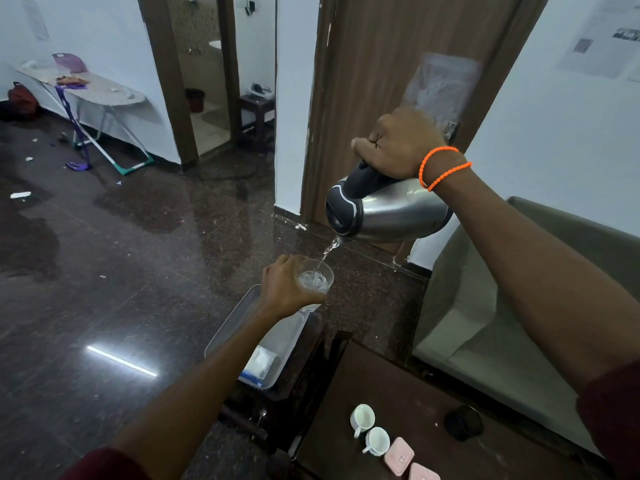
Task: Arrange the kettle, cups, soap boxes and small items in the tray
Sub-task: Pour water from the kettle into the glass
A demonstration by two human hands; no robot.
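With our right hand [398, 143] gripping the tilted kettle [388, 209] and our left hand [287, 285] wrapped around the glass [317, 280], we should pour slowly, spout centred over the rim.

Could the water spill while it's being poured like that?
Yes, it could. The stream from the tilted steel kettle with the black handle, held by the right hand, is thin and falls through open air into the small clear glass. The left hand holds that glass in mid-air, so a wobble might send water onto the white tray or the dark floor.
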